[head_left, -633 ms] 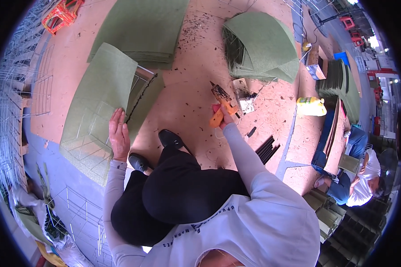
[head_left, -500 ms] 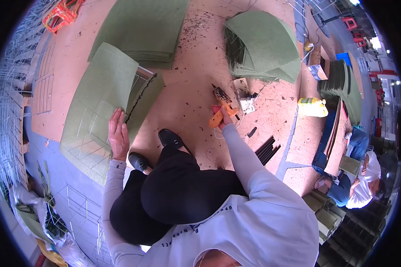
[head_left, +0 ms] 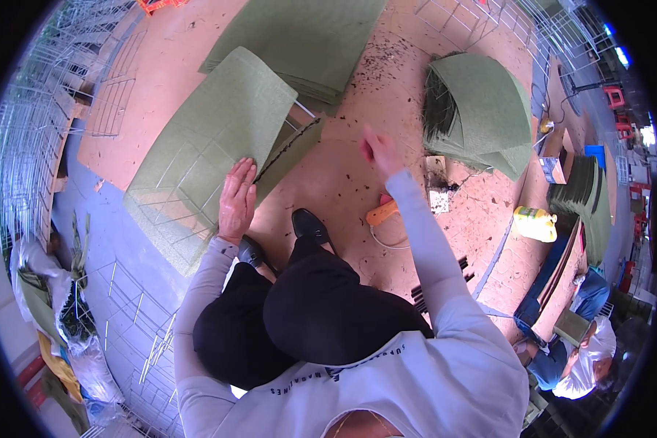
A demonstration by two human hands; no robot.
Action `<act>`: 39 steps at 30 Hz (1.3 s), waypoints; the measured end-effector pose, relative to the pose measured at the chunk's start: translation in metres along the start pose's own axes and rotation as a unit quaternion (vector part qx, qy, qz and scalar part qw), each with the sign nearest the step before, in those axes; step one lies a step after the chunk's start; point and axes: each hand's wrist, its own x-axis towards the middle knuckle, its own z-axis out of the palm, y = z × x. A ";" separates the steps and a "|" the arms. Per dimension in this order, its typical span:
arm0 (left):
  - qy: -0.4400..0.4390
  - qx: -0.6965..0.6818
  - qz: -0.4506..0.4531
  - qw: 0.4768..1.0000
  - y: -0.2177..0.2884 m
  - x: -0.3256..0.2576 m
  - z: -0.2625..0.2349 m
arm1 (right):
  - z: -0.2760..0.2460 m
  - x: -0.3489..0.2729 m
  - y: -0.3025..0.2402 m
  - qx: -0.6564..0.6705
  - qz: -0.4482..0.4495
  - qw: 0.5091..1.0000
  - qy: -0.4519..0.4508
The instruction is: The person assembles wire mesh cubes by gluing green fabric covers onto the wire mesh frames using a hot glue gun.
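Observation:
My left hand (head_left: 238, 201) lies flat, fingers stretched out, on a green sheet (head_left: 230, 102) bent over a wire frame (head_left: 190, 171). Along the edge of the green panel beneath runs a bead of black glue (head_left: 288, 142). My right hand (head_left: 382, 152), a little blurred, hovers over the board right of that panel, finger and thumb apart and nothing visible in it. An orange glue gun (head_left: 382, 213) rests on the board beside my right forearm, which hides part of it.
Stacks of green sheets lie ahead (head_left: 299, 44) and to the right (head_left: 489, 109). Black glue sticks (head_left: 418, 298) sit under my right forearm. A yellow bottle (head_left: 535, 223) stands farther right, near a seated person (head_left: 591, 358). Wire frames (head_left: 36, 168) pile up at left.
My right hand has let go of the glue gun, left it on the board and moved forward. My left hand stays on the green sheet. The whole view has shifted.

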 end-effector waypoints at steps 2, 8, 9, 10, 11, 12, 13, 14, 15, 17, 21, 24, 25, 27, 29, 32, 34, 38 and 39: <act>-0.001 0.003 0.005 1.000 -0.001 0.001 0.002 | 0.031 0.025 -0.075 0.009 -0.042 0.998 -0.046; -0.012 0.000 0.018 1.000 0.000 0.002 0.003 | 0.084 0.076 -0.155 -0.306 -0.110 0.925 -0.194; -0.009 0.000 0.017 1.000 0.001 0.002 0.003 | 0.083 0.077 -0.157 -0.309 -0.112 0.924 -0.195; 0.006 0.003 0.027 1.000 0.000 0.002 0.002 | 0.080 0.078 -0.157 -0.326 -0.163 0.910 -0.196; 0.020 0.006 0.037 0.999 0.000 0.002 0.002 | 0.076 0.078 -0.155 -0.343 -0.214 0.894 -0.196; 0.022 0.006 0.036 0.999 0.000 0.000 0.001 | 0.073 0.076 -0.150 -0.280 -0.147 0.926 -0.205; 0.029 0.010 0.043 0.999 0.003 0.001 0.002 | 0.066 0.074 -0.144 -0.282 -0.146 0.926 -0.203; 0.037 0.014 0.050 0.998 0.004 0.001 0.004 | 0.060 0.073 -0.138 -0.269 -0.121 0.935 -0.198; 0.037 0.012 0.050 0.998 0.004 0.001 0.005 | 0.054 0.071 -0.131 -0.255 -0.096 0.943 -0.191; 0.070 0.015 0.049 0.996 0.000 -0.002 0.005 | 0.054 0.064 -0.122 -0.225 -0.080 0.953 -0.186; 0.059 0.021 0.066 0.996 0.000 -0.001 0.009 | 0.043 0.063 -0.096 -0.256 -0.064 0.957 -0.122; 0.048 0.023 0.067 0.996 0.000 -0.001 0.009 | 0.041 0.065 -0.086 -0.299 -0.055 0.947 -0.100; 0.046 0.023 0.072 0.996 0.000 -0.002 0.009 | 0.043 0.063 -0.085 -0.311 -0.039 0.945 -0.095; 0.040 0.021 0.079 0.996 0.000 -0.003 0.008 | 0.045 0.063 -0.086 -0.316 -0.020 0.944 -0.096; 0.040 0.029 0.082 0.995 0.001 -0.003 0.008 | 0.047 0.063 -0.089 -0.321 -0.002 0.942 -0.096; 0.040 0.036 0.091 0.994 0.001 -0.003 0.009 | 0.047 0.064 -0.091 -0.286 0.070 0.947 -0.126; 0.034 0.039 0.096 0.994 0.001 -0.002 0.009 | 0.045 0.066 -0.089 -0.289 0.097 0.943 -0.133; 0.024 0.048 0.096 0.994 0.001 -0.003 0.009 | 0.044 0.069 -0.091 -0.246 0.153 0.945 -0.155; 0.025 0.048 0.096 0.994 0.000 -0.004 0.009 | 0.044 0.068 -0.093 -0.235 0.167 0.942 -0.174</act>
